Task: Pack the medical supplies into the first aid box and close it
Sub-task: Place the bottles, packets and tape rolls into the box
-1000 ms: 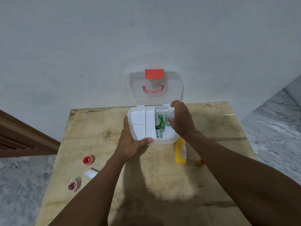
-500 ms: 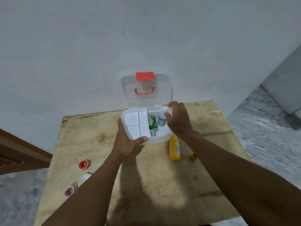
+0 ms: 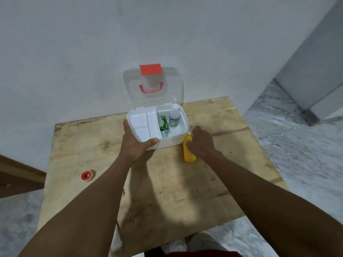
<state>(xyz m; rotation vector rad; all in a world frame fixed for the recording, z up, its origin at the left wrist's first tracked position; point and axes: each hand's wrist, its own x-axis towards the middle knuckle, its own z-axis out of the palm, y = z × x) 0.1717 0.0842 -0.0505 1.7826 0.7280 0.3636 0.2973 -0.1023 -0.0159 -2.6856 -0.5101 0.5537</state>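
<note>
And here we are over the wooden tabletop (image 3: 167, 191), with the white first aid box (image 3: 172, 140) sitting at twelve o'clock, hard against the wall. Its clear lid (image 3: 130, 86) stands wide open and upright, red latch (image 3: 150, 69) on top, red handle (image 3: 150, 88) just below. The left hand (image 3: 136, 143) has a firm grip on the box's near-left corner, thumb hooked over the front rim, fingers along the left wall. Inside, a white divided tray (image 3: 142, 125) fills the left half; in the right half a green packet (image 3: 163, 123) leans against the tray, and a white bottle (image 3: 174, 116) lies tilted with its cap toward the back wall.

Over at two o'clock from centre, just beside the box's near-right corner, the right hand (image 3: 202, 143) is down on the yellow bottle (image 3: 189, 151), which lies flat on the tabletop. Fingers curl over its upper part, but whether that grip has clenched I cannot tell. Away at nine o'clock, near the left edge and well apart from the box, sits a red tape roll (image 3: 85, 176).
</note>
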